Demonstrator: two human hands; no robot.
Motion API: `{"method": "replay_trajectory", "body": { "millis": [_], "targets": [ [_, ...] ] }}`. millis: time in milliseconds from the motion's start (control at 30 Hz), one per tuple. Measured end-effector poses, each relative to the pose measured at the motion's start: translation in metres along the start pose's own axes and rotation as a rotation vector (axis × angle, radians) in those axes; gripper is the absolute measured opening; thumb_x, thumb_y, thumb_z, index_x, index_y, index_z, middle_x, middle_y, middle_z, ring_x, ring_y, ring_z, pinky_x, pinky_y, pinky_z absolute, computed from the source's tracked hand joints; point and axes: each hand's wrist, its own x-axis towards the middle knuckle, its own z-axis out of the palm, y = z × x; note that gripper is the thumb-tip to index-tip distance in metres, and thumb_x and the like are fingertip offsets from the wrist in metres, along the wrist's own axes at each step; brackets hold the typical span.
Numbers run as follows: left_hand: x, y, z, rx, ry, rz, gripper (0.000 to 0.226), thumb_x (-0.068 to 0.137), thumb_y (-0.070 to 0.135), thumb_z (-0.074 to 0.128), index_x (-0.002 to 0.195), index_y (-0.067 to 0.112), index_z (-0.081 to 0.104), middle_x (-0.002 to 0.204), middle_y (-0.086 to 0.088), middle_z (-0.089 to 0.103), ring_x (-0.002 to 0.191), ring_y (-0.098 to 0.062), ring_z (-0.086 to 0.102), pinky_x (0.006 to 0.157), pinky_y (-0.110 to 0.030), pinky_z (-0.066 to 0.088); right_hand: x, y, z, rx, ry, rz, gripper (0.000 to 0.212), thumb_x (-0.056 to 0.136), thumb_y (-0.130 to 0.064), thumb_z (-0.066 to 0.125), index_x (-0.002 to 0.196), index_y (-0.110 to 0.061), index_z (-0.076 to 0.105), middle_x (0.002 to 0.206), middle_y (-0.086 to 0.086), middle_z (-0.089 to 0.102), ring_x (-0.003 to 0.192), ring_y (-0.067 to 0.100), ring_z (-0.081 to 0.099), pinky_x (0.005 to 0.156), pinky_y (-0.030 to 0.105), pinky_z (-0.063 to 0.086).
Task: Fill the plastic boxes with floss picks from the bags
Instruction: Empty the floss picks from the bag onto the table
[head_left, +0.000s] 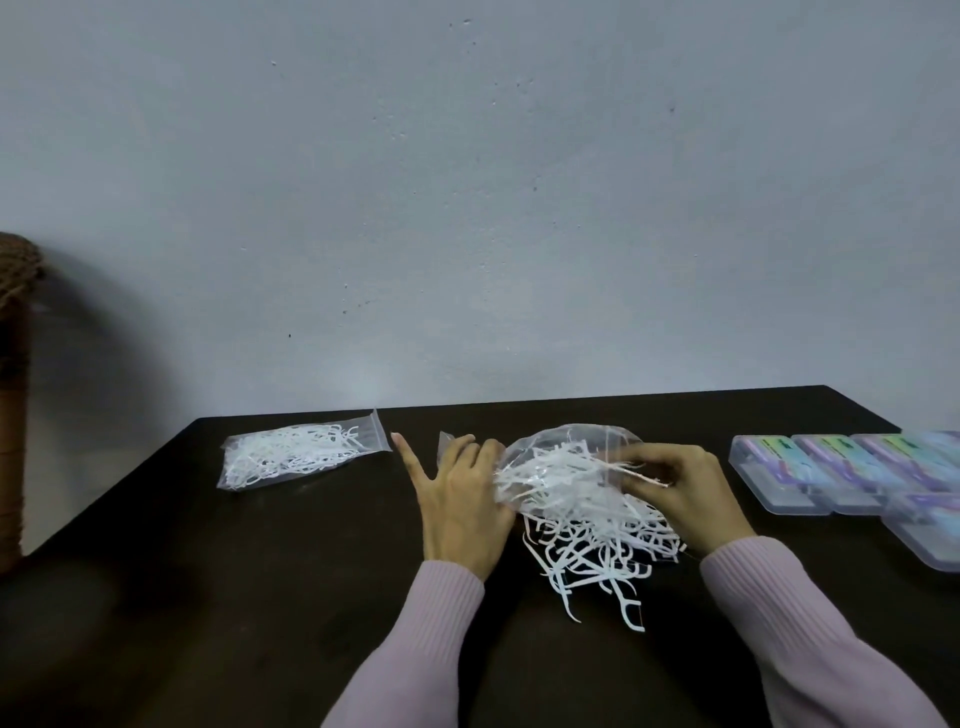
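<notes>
Clear plastic, crumpled and glinting, is what is gripped at the centre of the dark table (260, 571): an opened bag (566, 457) is held up off the surface by both hands. The bag's left edge is pinched by the left hand (462, 499), middle and ring fingers curled over the film, while the index finger is stretched out straight toward the far left. The bag's right side is held by the right hand (680, 493), fingers bent inward around the plastic; whether a single pick is also pinched between those fingertips cannot quite be told, as the spot is blurred. White floss picks (587, 545) are seen spilling from the bag's lower mouth, and a loose tangle of them is heaped on the table just below and between the two hands, a few lying nearer the person. Both wrists are covered by pale pink ribbed sleeves (436, 623).

Well apart to the left, a second bag (296, 454), still filled with white picks, is laid flat on the table, its zip strip turned toward the left hand. Along the right edge, a row of clear plastic boxes (779, 473) with coloured inserts is set side by side, lids down, with one more box nearer the front. A grey wall (467, 208) is seen behind, and a brown rope-wound post (15, 389) is caught at the far left.
</notes>
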Motion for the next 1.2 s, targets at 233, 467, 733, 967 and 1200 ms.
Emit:
{"method": "replay_trajectory", "body": {
  "millis": [233, 467, 733, 967, 1200],
  "targets": [
    [0.002, -0.009, -0.009, -0.198, -0.064, -0.276, 0.042, 0.086, 0.035, 0.063, 0.124, 0.022, 0.055, 0.12, 0.005, 0.059, 0.125, -0.012, 0.04, 0.115, -0.046, -0.005, 0.005, 0.01, -0.007, 0.225, 0.043, 0.13, 0.016, 0.073, -0.007, 0.073, 0.086, -0.017, 0.072, 0.083, 0.0, 0.073, 0.072, 0.004, 0.067, 0.062, 0.012, 0.05],
    [0.005, -0.013, -0.016, -0.348, -0.002, -0.536, 0.039, 0.08, 0.018, 0.071, 0.117, 0.011, 0.061, 0.105, -0.005, 0.06, 0.115, -0.024, 0.048, 0.11, -0.051, 0.031, 0.009, 0.015, -0.011, 0.282, 0.093, 0.27, 0.011, 0.076, -0.008, 0.069, 0.083, -0.017, 0.068, 0.078, 0.003, 0.07, 0.068, 0.011, 0.063, 0.053, 0.009, 0.048],
    [0.006, -0.014, -0.021, -0.424, 0.03, -0.653, 0.032, 0.081, 0.019, 0.071, 0.111, 0.014, 0.061, 0.092, 0.005, 0.037, 0.104, -0.024, 0.053, 0.092, -0.04, 0.048, 0.011, 0.03, -0.011, 0.125, -0.004, 0.388, 0.014, 0.08, -0.008, 0.067, 0.092, -0.015, 0.068, 0.089, 0.005, 0.069, 0.08, 0.013, 0.063, 0.064, 0.016, 0.045],
    [0.007, -0.013, -0.019, -0.452, 0.016, -0.671, 0.033, 0.081, 0.022, 0.071, 0.111, 0.016, 0.06, 0.097, 0.003, 0.04, 0.101, -0.023, 0.055, 0.091, -0.041, 0.049, 0.008, 0.026, -0.001, 0.072, -0.178, 0.261, 0.028, 0.082, -0.003, 0.064, 0.091, -0.029, 0.066, 0.098, -0.011, 0.066, 0.094, 0.0, 0.06, 0.077, 0.016, 0.049],
    [0.006, -0.011, -0.017, -0.468, 0.023, -0.629, 0.032, 0.081, 0.027, 0.071, 0.109, 0.017, 0.06, 0.096, 0.002, 0.041, 0.094, -0.017, 0.051, 0.086, -0.034, 0.047, 0.006, 0.02, -0.001, -0.034, -0.105, 0.184, 0.025, 0.087, -0.006, 0.058, 0.09, -0.03, 0.064, 0.092, -0.012, 0.069, 0.092, -0.001, 0.062, 0.087, 0.021, 0.046]
  ]
}}
